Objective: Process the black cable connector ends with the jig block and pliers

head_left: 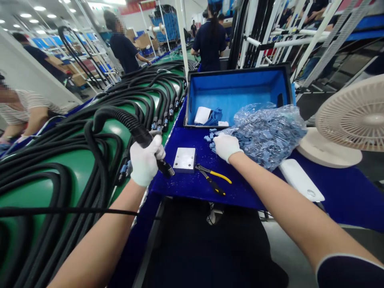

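My left hand (pixel 146 160), in a white glove, is wrapped round the end of a black corrugated hose (pixel 120 120). The hose's dark end fitting (pixel 165 168) with a metal tip points down to the right, beside a square metal block (pixel 184 159). My right hand (pixel 227 146), gloved in white too, has its fingers curled down at a scatter of small blue plastic pieces (pixel 207 138). Whatever its fingertips pinch is hidden. Touching the pieces is an open clear plastic bag (pixel 267 134) full of similar ones. Pliers (pixel 212 180) with yellow and black handles lie in front of the block.
Behind the bag stands a blue crate (pixel 234 92) with blue material and white paper inside. A beige fan (pixel 339 148) and a white slab-shaped object (pixel 301 180) are at right. Many black hoses (pixel 90 144) cover the green table (pixel 76 172) at left. Several people work beyond.
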The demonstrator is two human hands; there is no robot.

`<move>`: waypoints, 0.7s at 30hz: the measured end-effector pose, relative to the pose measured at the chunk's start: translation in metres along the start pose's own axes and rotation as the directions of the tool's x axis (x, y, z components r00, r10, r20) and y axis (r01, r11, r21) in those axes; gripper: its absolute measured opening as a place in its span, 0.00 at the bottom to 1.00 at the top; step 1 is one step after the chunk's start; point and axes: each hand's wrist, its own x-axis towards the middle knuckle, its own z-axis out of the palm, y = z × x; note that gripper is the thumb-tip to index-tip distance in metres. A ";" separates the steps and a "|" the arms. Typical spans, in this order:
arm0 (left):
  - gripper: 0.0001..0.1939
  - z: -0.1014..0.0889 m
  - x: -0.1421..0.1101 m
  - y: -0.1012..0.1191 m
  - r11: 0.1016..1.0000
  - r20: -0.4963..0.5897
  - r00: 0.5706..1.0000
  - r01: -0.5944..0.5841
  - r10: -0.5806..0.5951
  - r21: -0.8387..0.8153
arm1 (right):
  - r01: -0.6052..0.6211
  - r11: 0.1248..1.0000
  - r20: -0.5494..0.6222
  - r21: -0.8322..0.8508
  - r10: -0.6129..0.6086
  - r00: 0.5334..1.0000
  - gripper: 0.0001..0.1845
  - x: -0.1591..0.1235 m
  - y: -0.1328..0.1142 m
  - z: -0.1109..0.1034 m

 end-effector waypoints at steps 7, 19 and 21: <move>0.12 0.013 0.036 -0.026 0.984 0.077 0.989 -0.132 0.123 0.121 | 0.036 0.997 0.028 -0.071 -0.034 0.999 0.14 0.010 -0.001 0.014; 0.13 0.010 0.039 -0.046 0.858 0.088 0.990 -0.138 0.108 0.494 | 0.425 0.715 -0.163 0.555 -0.407 0.899 0.13 -0.005 -0.053 0.000; 0.15 0.004 0.044 -0.044 0.872 0.168 0.983 -0.142 0.069 0.469 | 0.414 0.605 -0.146 0.680 -0.442 0.885 0.11 -0.005 -0.075 0.005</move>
